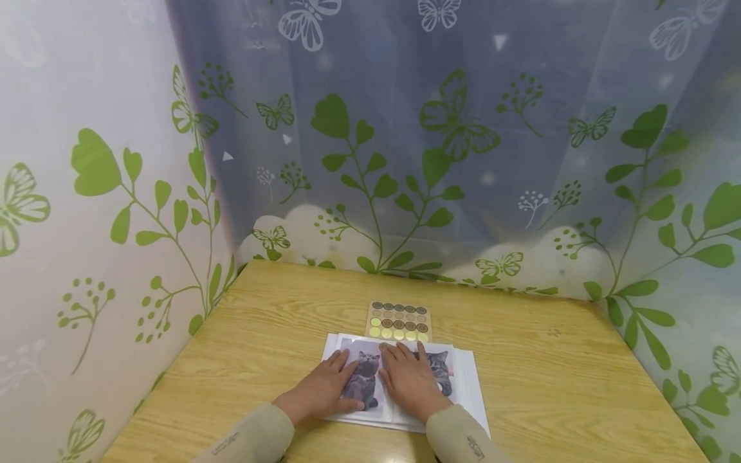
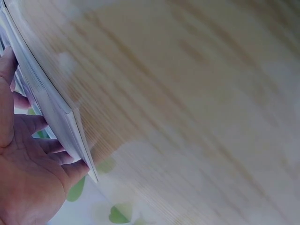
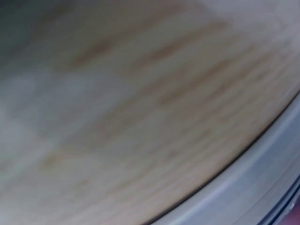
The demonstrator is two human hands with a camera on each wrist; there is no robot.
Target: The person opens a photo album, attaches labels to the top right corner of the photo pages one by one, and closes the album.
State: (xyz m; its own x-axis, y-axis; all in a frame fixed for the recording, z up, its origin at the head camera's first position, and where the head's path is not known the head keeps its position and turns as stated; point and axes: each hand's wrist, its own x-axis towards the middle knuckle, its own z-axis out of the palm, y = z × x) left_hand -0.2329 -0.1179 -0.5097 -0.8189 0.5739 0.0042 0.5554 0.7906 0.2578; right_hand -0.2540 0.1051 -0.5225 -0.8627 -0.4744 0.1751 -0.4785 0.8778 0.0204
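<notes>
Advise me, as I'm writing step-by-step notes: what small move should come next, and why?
Perhaps lift the right hand off the book: it covers part of one cat picture, while the left hand, also resting on the book, could steady it.

Count: 1 worktop (image 1: 550, 386), printed cloth (image 1: 382, 212) along 3 of its edges (left, far, right). On the worktop, 2 items: 1 open album (image 1: 476, 399) near the middle of the near edge, and 1 sheet of circles (image 1: 393, 312) just past the album's far edge. Album: 2 cat pictures, 1 left picture (image 1: 365, 382) and 1 right picture (image 1: 441, 366), the latter partly covered. Sheet: 4 rows x 5 = 20 circles visible; 9 dark circles (image 1: 399, 308), 5 pale circles (image 1: 399, 316), 6 yellow circles (image 1: 399, 335). Hands on album: 2, i.e. 1 left hand (image 1: 324, 389), 1 right hand (image 1: 412, 381). Sleeves: 2, 1 left sleeve (image 1: 255, 437), 1 right sleeve (image 1: 463, 437). Cloth butterflies: several, some too faint to count.
</notes>
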